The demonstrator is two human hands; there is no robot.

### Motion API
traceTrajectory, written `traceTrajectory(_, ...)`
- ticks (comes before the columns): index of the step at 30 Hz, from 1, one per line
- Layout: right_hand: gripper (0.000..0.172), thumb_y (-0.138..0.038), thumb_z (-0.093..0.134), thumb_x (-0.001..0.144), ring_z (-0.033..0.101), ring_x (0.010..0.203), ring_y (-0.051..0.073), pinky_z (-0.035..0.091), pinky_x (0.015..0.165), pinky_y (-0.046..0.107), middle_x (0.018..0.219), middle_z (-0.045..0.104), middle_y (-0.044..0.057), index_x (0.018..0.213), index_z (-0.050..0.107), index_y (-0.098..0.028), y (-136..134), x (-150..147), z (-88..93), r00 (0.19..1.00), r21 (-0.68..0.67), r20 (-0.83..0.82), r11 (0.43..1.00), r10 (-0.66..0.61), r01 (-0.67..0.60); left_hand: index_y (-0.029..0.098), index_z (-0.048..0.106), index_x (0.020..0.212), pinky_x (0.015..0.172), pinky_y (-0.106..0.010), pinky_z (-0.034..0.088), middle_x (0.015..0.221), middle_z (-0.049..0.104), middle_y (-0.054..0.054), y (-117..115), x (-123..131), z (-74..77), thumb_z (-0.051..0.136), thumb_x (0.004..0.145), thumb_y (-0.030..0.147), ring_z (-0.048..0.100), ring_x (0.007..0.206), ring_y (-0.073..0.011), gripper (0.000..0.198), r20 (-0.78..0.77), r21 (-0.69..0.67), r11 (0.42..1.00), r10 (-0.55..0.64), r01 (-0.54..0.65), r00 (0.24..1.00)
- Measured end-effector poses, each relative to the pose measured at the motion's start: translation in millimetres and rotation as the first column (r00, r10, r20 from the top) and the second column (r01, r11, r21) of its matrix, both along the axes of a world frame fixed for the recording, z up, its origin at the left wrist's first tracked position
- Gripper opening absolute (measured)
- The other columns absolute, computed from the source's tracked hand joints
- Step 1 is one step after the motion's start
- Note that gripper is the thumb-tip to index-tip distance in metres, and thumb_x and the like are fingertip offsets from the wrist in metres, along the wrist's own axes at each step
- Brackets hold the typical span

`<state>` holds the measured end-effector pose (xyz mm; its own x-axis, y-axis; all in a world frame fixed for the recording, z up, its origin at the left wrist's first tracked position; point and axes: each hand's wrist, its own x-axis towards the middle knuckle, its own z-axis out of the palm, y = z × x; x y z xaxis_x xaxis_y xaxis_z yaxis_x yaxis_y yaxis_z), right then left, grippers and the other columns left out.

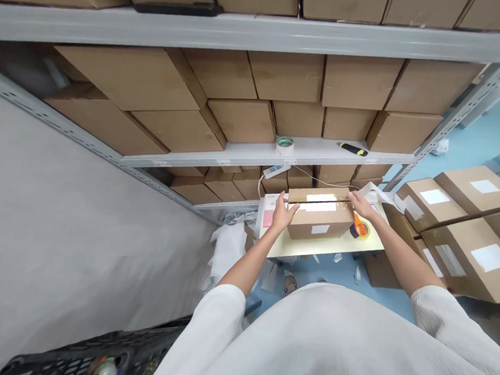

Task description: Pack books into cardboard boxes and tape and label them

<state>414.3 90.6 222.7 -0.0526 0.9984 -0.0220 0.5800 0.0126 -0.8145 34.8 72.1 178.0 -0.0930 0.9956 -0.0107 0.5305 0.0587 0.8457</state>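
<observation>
A brown cardboard box (302, 230) sits on a small pale-yellow table (286, 248). A dark gap runs along its top between the flaps, through a white label (326, 206); a smaller white label (320, 229) is on the near side. My left hand (283, 212) grips the box's left end, thumb over the top edge. At the far right top corner, my right hand (359, 203) holds the box, its fingertips partly hidden. Just right of the box, below my right hand, lies an orange tape dispenser (360, 225) with a yellow roll.
Grey shelving (252, 36) full of cardboard boxes rises ahead. On one shelf are a tape roll (284, 145) and a yellow-black utility knife (353, 149). Labelled boxes (477, 243) are stacked at right. A black crate (105, 351) stands lower left; paper scraps litter the blue floor.
</observation>
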Motion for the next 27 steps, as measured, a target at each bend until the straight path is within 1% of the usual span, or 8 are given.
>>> traceTrajectory(3, 0.044, -0.066, 0.060, 0.095, 0.066, 0.115, 0.033, 0.055, 0.109, 0.053, 0.121, 0.073, 0.011, 0.113, 0.063, -0.026, -9, -9, -14.3, 0.997, 0.033, 0.071, 0.999, -0.004, 0.001, 0.024, 0.045, 0.169, 0.121, -0.047, 0.046, 0.153, 0.058, -0.018, 1, 0, -2.7, 0.069, 0.101, 0.052, 0.059, 0.141, -0.0333, 0.077, -0.014, 0.048, 0.996, -0.076, 0.077, 0.997)
traceTrajectory(6, 0.043, -0.062, 0.062, 0.094, 0.067, 0.108, 0.032, 0.055, 0.104, 0.052, 0.124, 0.074, 0.012, 0.118, 0.060, -0.026, -17, -13, -22.7, 0.996, 0.037, 0.064, 0.998, -0.057, 0.054, 0.022, 0.057, 0.161, 0.126, -0.048, 0.043, 0.154, 0.058, -0.019, 3, 2, -4.2, 0.064, 0.105, 0.052, 0.056, 0.146, -0.0343, 0.065, -0.034, 0.054, 0.990, -0.128, 0.130, 0.991)
traceTrajectory(12, 0.047, -0.063, 0.062, 0.092, 0.066, 0.106, 0.031, 0.054, 0.101, 0.050, 0.129, 0.072, 0.012, 0.121, 0.059, -0.025, -22, -1, -23.7, 0.991, 0.053, 0.036, 0.990, -0.130, 0.128, 0.022, 0.055, 0.164, 0.128, -0.047, 0.043, 0.155, 0.059, -0.018, 4, 11, 0.0, 0.062, 0.106, 0.049, 0.056, 0.149, -0.0325, 0.064, -0.062, 0.029, 0.983, -0.180, 0.182, 0.982)
traceTrajectory(15, 0.046, -0.062, 0.062, 0.093, 0.064, 0.110, 0.031, 0.053, 0.103, 0.049, 0.132, 0.070, 0.014, 0.120, 0.059, -0.025, -23, -1, -21.9, 0.989, 0.067, 0.024, 0.987, -0.148, 0.146, 0.021, 0.056, 0.161, 0.128, -0.055, 0.042, 0.166, 0.051, -0.021, 1, 18, 10.4, 0.058, 0.108, 0.046, 0.051, 0.154, -0.0375, 0.059, -0.198, 0.024, 0.983, -0.173, 0.181, 0.965)
traceTrajectory(18, 0.045, -0.061, 0.061, 0.093, 0.064, 0.110, 0.031, 0.052, 0.104, 0.049, 0.132, 0.070, 0.014, 0.120, 0.058, -0.025, -24, -8, -22.0, 0.984, 0.063, 0.029, 0.983, -0.176, 0.174, 0.021, 0.064, 0.153, 0.132, -0.064, 0.034, 0.178, 0.039, -0.020, -2, 33, 24.0, 0.051, 0.110, 0.042, 0.037, 0.164, -0.0418, 0.049, -0.394, 0.130, 0.947, -0.223, 0.295, 0.892)
traceTrajectory(22, 0.046, -0.061, 0.061, 0.095, 0.064, 0.109, 0.031, 0.052, 0.106, 0.050, 0.132, 0.070, 0.013, 0.123, 0.058, -0.025, -29, -17, -25.2, 0.977, 0.055, 0.004, 0.976, -0.213, 0.212, 0.020, 0.059, 0.159, 0.137, -0.060, 0.028, 0.176, 0.044, -0.018, -6, 67, 33.1, 0.044, 0.112, 0.040, 0.036, 0.167, -0.0363, 0.053, -0.510, 0.165, 0.812, -0.416, 0.561, 0.753)
traceTrajectory(24, 0.046, -0.061, 0.063, 0.095, 0.065, 0.110, 0.030, 0.052, 0.106, 0.049, 0.134, 0.070, 0.013, 0.124, 0.059, -0.025, -30, -18, -27.9, 0.976, 0.050, -0.024, 0.975, -0.215, 0.216, 0.018, 0.054, 0.165, 0.139, -0.059, 0.026, 0.178, 0.043, -0.018, -10, 83, 32.1, 0.042, 0.113, 0.042, 0.036, 0.167, -0.0365, 0.059, -0.542, 0.122, 0.784, -0.461, 0.608, 0.703)
traceTrajectory(27, 0.047, -0.060, 0.065, 0.095, 0.065, 0.117, 0.030, 0.053, 0.109, 0.048, 0.139, 0.069, 0.012, 0.126, 0.062, -0.025, -28, -12, -34.8, 0.973, 0.031, -0.105, 0.977, -0.205, 0.210, 0.017, 0.049, 0.170, 0.141, -0.060, 0.020, 0.180, 0.041, -0.017, -15, 95, 28.3, 0.039, 0.114, 0.044, 0.033, 0.170, -0.0368, 0.063, -0.586, 0.059, 0.792, -0.465, 0.607, 0.664)
